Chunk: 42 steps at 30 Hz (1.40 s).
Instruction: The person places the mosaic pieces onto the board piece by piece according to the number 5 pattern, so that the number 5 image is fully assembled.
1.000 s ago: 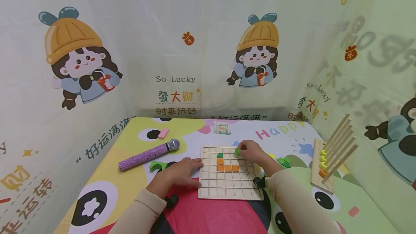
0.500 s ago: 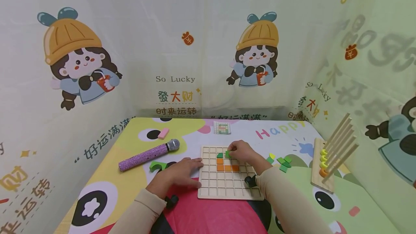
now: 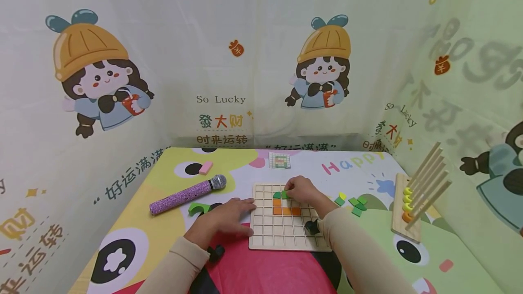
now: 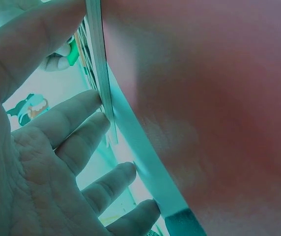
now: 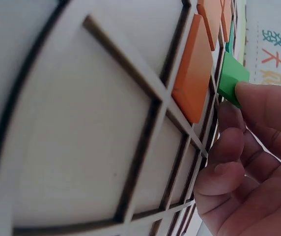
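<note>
1. At the far left, about 9 o'clock from the wooden grid board [image 3: 286, 239], we note a purple microphone [image 3: 185, 194], a pink block [image 3: 205, 167] beyond it and a green arch piece [image 3: 196, 208] nearer us. None is touched.

2. Our left hand [image 3: 229, 217] lies flat with straight fingers, fingertips pressed to the board's left edge; it grasps nothing. The left wrist view agrees: the fingers [image 4: 76, 123] are spread against the board's rim.

3. On the board, four orange tiles [image 3: 286, 211] sit in an L. A dark green piece [image 3: 276, 195] sits in the cell at 12 o'clock from the L's upright.

4. Our right hand [image 3: 300, 189] pinches a green tile [image 3: 284, 193] between thumb and fingertips. The right wrist view shows the tile [image 5: 231, 78] tilted on edge against the grid, just beside an orange tile [image 5: 194, 69] and not yet flat in a cell.

5. Judgement: the step in hand is seating this green tile in the cell at 3 o'clock from the dark green piece.

6. Judgement: the next move calls for levelling the tile over the cell, pressing it down flush, then loosening the pinch while the left hand steadies the board.

7. At 3 o'clock from the board lie loose green pieces [image 3: 356, 204]; farther right stands a peg rack with rings [image 3: 408, 203].

8. At 12 o'clock, near the table's back edge, lies a small pattern card [image 3: 279, 160].
</note>
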Tool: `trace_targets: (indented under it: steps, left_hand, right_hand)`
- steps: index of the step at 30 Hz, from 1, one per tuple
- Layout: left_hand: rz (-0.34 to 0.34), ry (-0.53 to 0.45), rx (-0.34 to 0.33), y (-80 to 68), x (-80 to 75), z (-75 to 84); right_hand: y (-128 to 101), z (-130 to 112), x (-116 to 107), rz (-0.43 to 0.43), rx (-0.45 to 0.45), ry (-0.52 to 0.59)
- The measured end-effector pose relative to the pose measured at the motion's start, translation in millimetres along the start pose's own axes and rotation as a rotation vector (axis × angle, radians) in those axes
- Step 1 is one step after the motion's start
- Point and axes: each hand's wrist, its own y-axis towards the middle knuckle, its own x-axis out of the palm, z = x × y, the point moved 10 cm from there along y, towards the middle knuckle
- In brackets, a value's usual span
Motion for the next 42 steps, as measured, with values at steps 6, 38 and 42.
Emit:
trace_targets:
  steps: [6, 38, 42]
  left_hand:
    - [-0.006, 0.001, 0.000, 0.8, 0.3, -0.7]
    - [0.001, 0.043, 0.039, 1.9, 0.9, 1.3]
    - [0.003, 0.037, 0.037, 1.4, 0.5, 1.9]
  right_hand:
    - [0, 0, 3, -0.011, 0.027, -0.032]
    - [-56, 84, -66, 0.140, 0.024, 0.022]
    - [-64, 101, -77, 0.163, 0.047, -0.002]
